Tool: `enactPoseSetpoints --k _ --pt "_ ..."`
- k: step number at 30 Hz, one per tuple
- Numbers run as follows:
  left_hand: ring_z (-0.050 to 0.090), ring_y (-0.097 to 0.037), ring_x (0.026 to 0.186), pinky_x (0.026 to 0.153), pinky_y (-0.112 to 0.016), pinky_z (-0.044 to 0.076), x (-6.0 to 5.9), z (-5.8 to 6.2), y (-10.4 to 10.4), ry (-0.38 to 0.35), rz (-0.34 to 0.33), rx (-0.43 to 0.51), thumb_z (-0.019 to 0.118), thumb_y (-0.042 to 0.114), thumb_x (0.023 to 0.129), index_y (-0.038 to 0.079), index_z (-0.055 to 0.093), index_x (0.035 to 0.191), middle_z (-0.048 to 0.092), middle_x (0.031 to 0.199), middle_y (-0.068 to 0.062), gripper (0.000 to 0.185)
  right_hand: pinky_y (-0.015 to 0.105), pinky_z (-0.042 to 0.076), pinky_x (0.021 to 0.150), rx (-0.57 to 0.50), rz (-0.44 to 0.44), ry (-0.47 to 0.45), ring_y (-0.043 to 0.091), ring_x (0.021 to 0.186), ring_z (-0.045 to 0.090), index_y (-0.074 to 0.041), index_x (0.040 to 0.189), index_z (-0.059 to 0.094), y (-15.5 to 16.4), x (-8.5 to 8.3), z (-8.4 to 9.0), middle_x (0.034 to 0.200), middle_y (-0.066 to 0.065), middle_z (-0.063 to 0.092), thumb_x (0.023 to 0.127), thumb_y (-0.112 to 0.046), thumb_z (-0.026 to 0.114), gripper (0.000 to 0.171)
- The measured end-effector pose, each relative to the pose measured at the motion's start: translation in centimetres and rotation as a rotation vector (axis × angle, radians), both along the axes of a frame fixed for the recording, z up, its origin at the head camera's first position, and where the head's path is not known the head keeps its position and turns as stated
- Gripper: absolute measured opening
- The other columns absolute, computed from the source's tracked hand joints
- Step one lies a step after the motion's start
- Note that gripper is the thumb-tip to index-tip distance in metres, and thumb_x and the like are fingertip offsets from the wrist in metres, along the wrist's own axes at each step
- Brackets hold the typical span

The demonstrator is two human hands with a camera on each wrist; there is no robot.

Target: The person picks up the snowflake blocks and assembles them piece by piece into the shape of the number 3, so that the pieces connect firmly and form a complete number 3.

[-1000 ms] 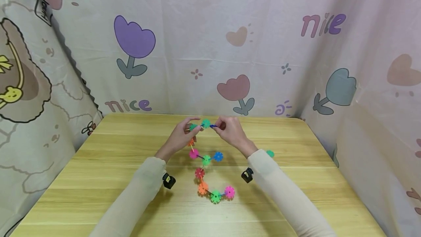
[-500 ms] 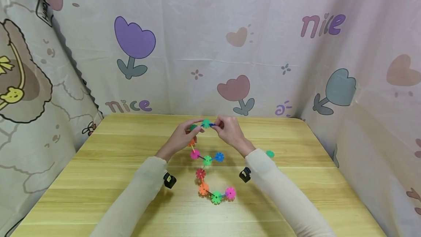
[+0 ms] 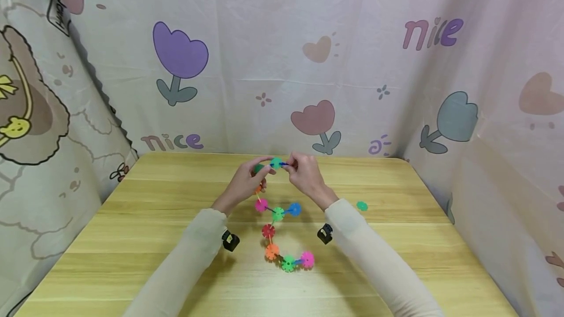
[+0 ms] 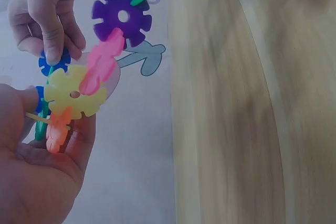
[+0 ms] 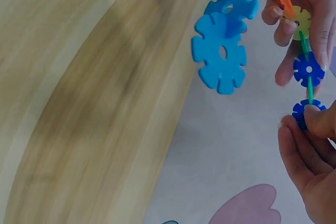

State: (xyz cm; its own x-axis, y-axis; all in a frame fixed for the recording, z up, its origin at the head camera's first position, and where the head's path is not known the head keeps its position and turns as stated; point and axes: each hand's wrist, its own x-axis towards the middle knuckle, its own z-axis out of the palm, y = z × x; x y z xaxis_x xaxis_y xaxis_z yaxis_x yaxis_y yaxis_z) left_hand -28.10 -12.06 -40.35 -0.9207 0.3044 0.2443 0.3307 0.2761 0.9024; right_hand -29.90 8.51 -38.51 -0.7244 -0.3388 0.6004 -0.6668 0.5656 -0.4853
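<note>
Slotted plastic snowflake discs are joined into a long chain, its orange disc (image 3: 271, 252) and pink end disc (image 3: 307, 260) at the near end. My left hand (image 3: 241, 185) holds the far end between thumb and fingers, around the yellow and orange discs. Beyond its fingertips a green disc (image 3: 276, 163) joins two dark blue ones. My right hand (image 3: 307, 177) pinches the outermost dark blue disc (image 5: 298, 110) between thumb and fingers. A short side branch ends in a blue disc (image 3: 295, 209). Fingers partly hide the held discs.
One loose green disc (image 3: 362, 206) lies on the wooden table (image 3: 418, 258), to the right of my right forearm. A patterned curtain (image 3: 264, 62) hangs behind the table and along both sides. Black cameras (image 3: 230, 240) sit at both wrists.
Both hands have risen slightly with the chain's far end. My right forearm has shifted a little left, showing more of the loose green disc. Both grips look the same.
</note>
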Motion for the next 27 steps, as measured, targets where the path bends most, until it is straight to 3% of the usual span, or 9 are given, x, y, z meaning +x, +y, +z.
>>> enactPoseSetpoints --k 3,7,11,15,20,27 --pt "0.063 -0.018 0.062 0.058 -0.029 0.057 0.0 -0.1 -0.1 0.015 -0.007 0.004 0.051 0.024 0.110 0.018 0.057 0.146 0.075 0.116 -0.017 0.037 0.030 0.061 0.063 0.027 0.014 -0.008 0.022 0.069 0.073 -0.002 0.080 0.065 0.2 0.0 0.2 0.079 0.013 0.075 0.091 0.001 0.075 0.015" --pt "0.063 -0.019 0.062 0.057 -0.030 0.058 0.0 -0.3 -0.1 0.038 -0.020 0.009 0.052 0.022 0.109 0.016 0.056 0.146 0.075 0.116 -0.019 0.037 0.029 0.063 0.068 0.063 0.060 -0.031 0.022 0.074 0.075 -0.003 0.085 0.067 0.9 -0.2 0.5 0.084 0.013 0.076 0.090 0.000 0.077 0.011" --pt "0.064 -0.024 0.065 0.058 -0.031 0.059 0.1 -0.4 0.0 0.046 -0.021 0.000 0.052 0.022 0.109 0.017 0.055 0.146 0.075 0.117 -0.017 0.037 0.030 0.064 0.075 0.116 0.084 -0.134 0.025 0.083 0.076 -0.002 0.096 0.071 2.2 -0.1 0.9 0.093 0.013 0.076 0.090 -0.001 0.077 0.008" --pt "0.066 -0.033 0.069 0.061 -0.033 0.060 0.2 -0.5 -0.2 0.040 -0.019 -0.017 0.052 0.022 0.109 0.017 0.052 0.149 0.075 0.119 -0.016 0.039 0.034 0.063 0.080 0.189 0.038 -0.258 0.027 0.092 0.075 -0.003 0.104 0.073 4.5 -0.1 1.2 0.103 0.015 0.075 0.092 -0.002 0.075 0.013" --pt "0.066 -0.041 0.075 0.061 -0.033 0.059 0.3 -0.5 -0.7 0.040 -0.005 -0.030 0.052 0.023 0.109 0.015 0.052 0.150 0.075 0.119 -0.015 0.041 0.037 0.063 0.079 0.255 -0.010 -0.366 0.028 0.092 0.074 -0.002 0.103 0.073 7.5 -0.3 1.1 0.104 0.018 0.075 0.091 -0.001 0.074 0.011" --pt "0.065 -0.045 0.077 0.061 -0.030 0.058 0.3 -0.7 -1.0 0.046 -0.022 -0.023 0.052 0.020 0.109 0.013 0.051 0.149 0.074 0.119 -0.018 0.041 0.039 0.062 0.082 0.404 -0.034 -0.410 0.027 0.089 0.073 0.001 0.100 0.073 11.2 -0.5 0.7 0.098 0.016 0.075 0.087 0.001 0.076 0.013"
